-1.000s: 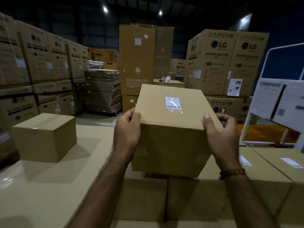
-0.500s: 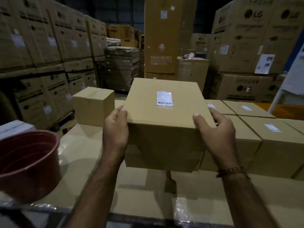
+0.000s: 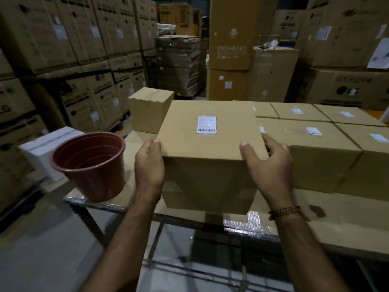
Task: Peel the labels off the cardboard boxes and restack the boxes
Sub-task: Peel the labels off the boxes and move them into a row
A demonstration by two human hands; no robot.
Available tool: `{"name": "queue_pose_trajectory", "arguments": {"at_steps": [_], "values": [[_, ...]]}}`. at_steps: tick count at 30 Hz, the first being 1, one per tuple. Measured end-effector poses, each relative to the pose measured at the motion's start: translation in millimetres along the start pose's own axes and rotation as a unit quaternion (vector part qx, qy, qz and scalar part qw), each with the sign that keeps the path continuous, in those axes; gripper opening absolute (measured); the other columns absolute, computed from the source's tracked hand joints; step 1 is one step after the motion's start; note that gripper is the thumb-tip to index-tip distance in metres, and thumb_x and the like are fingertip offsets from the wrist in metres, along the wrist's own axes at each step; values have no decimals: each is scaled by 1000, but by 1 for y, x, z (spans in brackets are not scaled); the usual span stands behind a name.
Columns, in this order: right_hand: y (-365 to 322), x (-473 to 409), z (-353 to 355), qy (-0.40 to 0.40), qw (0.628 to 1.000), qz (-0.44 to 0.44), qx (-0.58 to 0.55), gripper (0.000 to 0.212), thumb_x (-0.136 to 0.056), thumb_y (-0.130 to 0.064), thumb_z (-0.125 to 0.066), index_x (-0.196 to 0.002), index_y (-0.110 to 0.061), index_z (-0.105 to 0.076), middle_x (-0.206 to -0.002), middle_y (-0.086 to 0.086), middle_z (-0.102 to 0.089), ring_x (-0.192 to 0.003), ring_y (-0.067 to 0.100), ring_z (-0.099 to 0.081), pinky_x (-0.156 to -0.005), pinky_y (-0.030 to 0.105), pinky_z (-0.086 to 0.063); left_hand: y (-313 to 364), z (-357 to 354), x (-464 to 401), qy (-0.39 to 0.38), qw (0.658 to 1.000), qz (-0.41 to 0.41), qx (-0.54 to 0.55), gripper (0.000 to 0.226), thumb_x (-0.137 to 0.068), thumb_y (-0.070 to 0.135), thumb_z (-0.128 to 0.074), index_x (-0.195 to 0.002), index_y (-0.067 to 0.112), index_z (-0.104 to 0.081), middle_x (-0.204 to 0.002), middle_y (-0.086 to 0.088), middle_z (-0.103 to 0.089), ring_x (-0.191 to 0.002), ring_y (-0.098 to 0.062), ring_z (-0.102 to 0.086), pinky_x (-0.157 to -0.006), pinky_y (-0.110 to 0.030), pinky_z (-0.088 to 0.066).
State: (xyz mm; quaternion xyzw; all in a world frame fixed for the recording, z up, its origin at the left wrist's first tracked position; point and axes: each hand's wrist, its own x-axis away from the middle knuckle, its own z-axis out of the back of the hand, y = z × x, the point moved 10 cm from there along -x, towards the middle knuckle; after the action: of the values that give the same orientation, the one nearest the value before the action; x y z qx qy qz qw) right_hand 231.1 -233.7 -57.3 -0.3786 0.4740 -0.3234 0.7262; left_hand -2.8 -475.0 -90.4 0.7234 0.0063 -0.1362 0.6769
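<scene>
My left hand and right hand grip labelled box sides | red pot at bench left corner, contents hidden

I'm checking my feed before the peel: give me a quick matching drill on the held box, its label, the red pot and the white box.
Things:
1. held box
2. label
3. red pot
4. white box

Places:
a. behind the pot, far left
b. between both hands
c. table's left end
d. on the held box's top

Pairs: 1-b, 2-d, 3-c, 4-a

labelled box between both hands
</scene>
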Motion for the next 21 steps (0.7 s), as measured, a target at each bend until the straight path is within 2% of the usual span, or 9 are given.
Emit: {"name": "queue_pose_trajectory", "arguments": {"at_steps": [3,6,8,10,11,13,16,19,21], "values": [[-2,12,-24,-16,1000,-10,6,68,-91,-51,-76,-149,-17,-61,-125,-1,-54,-116,15,-61,-86,7,-42,-15,24,-10,16,1000,19,3,31,-107,29,-46,-108,21,-76,-84,16,-72,-80,1,-62,-71,-27,-46],[-2,22,-54,-31,999,-16,26,65,-91,-52,-75,-146,-19,-63,-121,-2,-54,-111,14,-62,-85,13,-44,-31,47,-27,39,999,24,2,35,-102,33,-49,-113,12,-75,-82,11,-69,-77,-1,-60,-72,-30,-44],[2,25,-75,-39,999,-19,30,55,-90,-51,-76,-138,-24,-68,-113,-5,-54,-99,5,-61,-83,14,-47,-44,56,-41,39,999,35,0,33,-102,28,-49,-115,10,-75,-84,10,-69,-77,1,-61,-70,-29,-44],[12,26,-96,-41,998,-26,32,51,-89,-49,-78,-133,-23,-72,-109,-6,-55,-95,-4,-60,-88,17,-49,-58,60,-56,32,998,34,-29,31,-104,24,-49,-119,13,-74,-90,15,-67,-92,-9,-62,-74,-27,-42],[18,25,-106,-41,998,-32,40,51,-88,-48,-79,-132,-22,-72,-109,-5,-56,-93,-7,-60,-88,13,-48,-64,60,-64,23,998,31,-50,31,-105,23,-50,-124,16,-74,-96,15,-66,-101,-12,-61,-79,-25,-41],[31,25,-125,-42,996,-49,53,48,-88,-44,-80,-130,-22,-73,-109,-3,-57,-90,-10,-58,-86,13,-46,-79,58,-79,-3,997,36,-73,34,-106,20,-50,-133,17,-70,-107,12,-65,-110,-12,-59,-83,-21,-40],[50,24,-152,-47,994,-72,65,46,-90,-42,-80,-132,-25,-73,-108,-4,-57,-90,-6,-59,-89,23,-48,-104,57,-102,-36,994,48,-96,35,-106,16,-51,-137,13,-67,-117,8,-64,-111,-10,-56,-85,-17,-38],[66,25,-174,-46,992,-86,79,46,-90,-44,-80,-130,-22,-74,-108,-2,-60,-92,4,-62,-92,27,-51,-124,58,-122,-67,991,50,-108,35,-106,17,-52,-138,9,-66,-114,12,-63,-114,-10,-57,-80,-9,-39],[74,25,-185,-46,990,-97,86,47,-90,-45,-79,-130,-22,-74,-109,-2,-60,-92,2,-62,-93,28,-51,-136,57,-133,-92,987,49,-124,36,-108,20,-52,-140,10,-64,-120,10,-64,-117,-9,-57,-86,-12,-40]]}}
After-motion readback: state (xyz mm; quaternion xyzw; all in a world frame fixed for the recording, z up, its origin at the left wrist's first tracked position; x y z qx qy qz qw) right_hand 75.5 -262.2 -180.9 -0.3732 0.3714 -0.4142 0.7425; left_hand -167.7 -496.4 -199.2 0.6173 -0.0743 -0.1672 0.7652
